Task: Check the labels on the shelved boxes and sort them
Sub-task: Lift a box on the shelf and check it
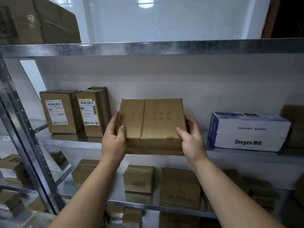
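A flat brown cardboard box [151,122] with faint red print and clear tape is tilted up at the front of the middle shelf [69,141]. My left hand [113,137] grips its left edge, thumb on the top face. My right hand [191,137] grips its right edge the same way. No shipping label shows on the face turned toward me. Two upright brown boxes, one with a white label [59,111] and one with a yellow-edged label [93,112], stand at the left of the same shelf.
Two stacked white Deeyeo boxes [248,131] lie to the right, with more brown boxes [294,125] beyond. The lower shelf [148,205] holds several small brown boxes. A large carton [37,20] sits on the top shelf. A metal upright [24,129] stands at left.
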